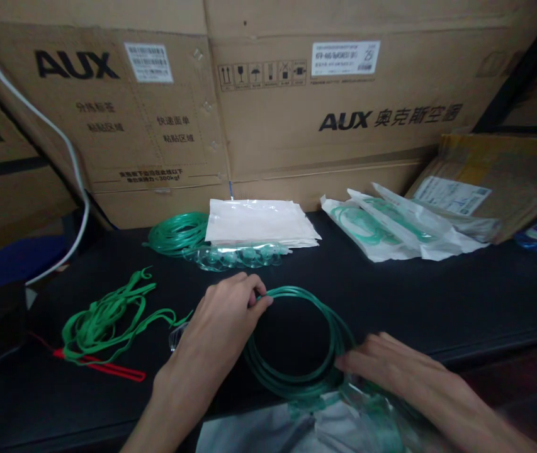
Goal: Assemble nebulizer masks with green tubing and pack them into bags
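A coil of green tubing [291, 380] lies in loops in front of me. My left hand [233, 308] is closed on the coil's upper left side, with the loops pinched between thumb and fingers. On the coil's right side my right hand [381, 365] is slightly blurred, its fingers closed on the tubing. Just under the right hand is a clear greenish plastic mask [376, 418], partly hidden by the hand and wrist. White paper or plastic wrapping [254, 431] lies below the coil at the bottom edge. A small clear plastic piece [177, 336] shows beside my left wrist.
Behind the hands are another green tubing bundle [176, 234], clear masks [242, 257] and white packets [261, 221]. Filled packets [367, 229] lie right. Green elastic straps [107, 318] and a red strip [112, 368] lie left. Large cardboard boxes [268, 145] back the black table [438, 296].
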Motion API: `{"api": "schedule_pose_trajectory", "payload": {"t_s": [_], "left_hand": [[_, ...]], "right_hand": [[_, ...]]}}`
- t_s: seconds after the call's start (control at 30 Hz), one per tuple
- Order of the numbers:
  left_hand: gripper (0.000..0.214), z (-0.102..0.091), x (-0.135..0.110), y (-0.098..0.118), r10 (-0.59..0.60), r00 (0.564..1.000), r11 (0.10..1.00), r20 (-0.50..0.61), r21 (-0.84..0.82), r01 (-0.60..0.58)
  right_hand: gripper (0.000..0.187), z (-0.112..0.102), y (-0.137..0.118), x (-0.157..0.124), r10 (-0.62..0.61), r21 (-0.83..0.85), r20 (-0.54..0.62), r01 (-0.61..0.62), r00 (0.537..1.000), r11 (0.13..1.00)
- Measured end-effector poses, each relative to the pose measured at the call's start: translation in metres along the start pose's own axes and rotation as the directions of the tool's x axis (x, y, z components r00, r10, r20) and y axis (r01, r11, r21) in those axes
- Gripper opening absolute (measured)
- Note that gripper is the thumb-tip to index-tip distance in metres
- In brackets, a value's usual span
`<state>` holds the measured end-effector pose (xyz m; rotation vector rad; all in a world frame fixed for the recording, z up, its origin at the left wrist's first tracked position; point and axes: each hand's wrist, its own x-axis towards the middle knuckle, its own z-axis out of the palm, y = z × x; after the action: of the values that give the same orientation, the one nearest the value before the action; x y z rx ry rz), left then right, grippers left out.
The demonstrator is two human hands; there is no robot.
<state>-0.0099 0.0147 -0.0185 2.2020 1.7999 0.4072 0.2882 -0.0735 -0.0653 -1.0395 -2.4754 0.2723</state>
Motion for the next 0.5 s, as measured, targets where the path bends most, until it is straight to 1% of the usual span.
{"api": "schedule_pose_trajectory", "payload": {"t_s": [0.1, 0.17, 0.23, 0.3, 0.37, 0.43, 0.5], "left_hand": [[0.011, 0.000, -0.001, 0.004, -0.027, 1.000, 1.000, -0.013, -0.012, 0.027], [0.017, -0.002, -0.001, 0.006, -0.047, 0.999, 0.999, -0.012, -0.021, 0.047], [0.021, -0.005, -0.002, 0.008, -0.043, 0.999, 0.999, -0.003, -0.029, 0.043], [0.020, -0.010, -0.003, 0.009, -0.029, 0.999, 0.998, 0.029, -0.047, 0.031], [0.017, -0.015, -0.004, 0.009, -0.029, 0.995, 0.996, 0.091, -0.079, 0.036], [0.018, -0.020, -0.006, 0.008, -0.022, 0.990, 0.993, 0.141, -0.112, 0.038], [0.023, -0.023, -0.008, 0.005, 0.005, 0.984, 0.992, 0.176, -0.129, 0.018]], "right_hand": [[0.079, 0.012, -0.008, 0.033, 0.061, 0.011, -0.092, -0.060, 0.994, 0.998], [0.083, 0.022, -0.010, 0.056, 0.093, 0.022, -0.092, -0.092, 0.991, 0.996], [0.083, 0.031, -0.009, 0.074, 0.102, 0.068, -0.058, -0.098, 0.993, 0.993], [0.081, 0.036, -0.005, 0.084, 0.111, 0.152, -0.005, -0.108, 0.994, 0.982], [0.078, 0.037, -0.002, 0.087, 0.137, 0.238, 0.021, -0.138, 0.990, 0.961], [0.074, 0.037, 0.001, 0.087, 0.176, 0.295, 0.004, -0.169, 0.984, 0.940], [0.070, 0.035, 0.002, 0.088, 0.204, 0.326, -0.019, -0.186, 0.979, 0.927]]}}
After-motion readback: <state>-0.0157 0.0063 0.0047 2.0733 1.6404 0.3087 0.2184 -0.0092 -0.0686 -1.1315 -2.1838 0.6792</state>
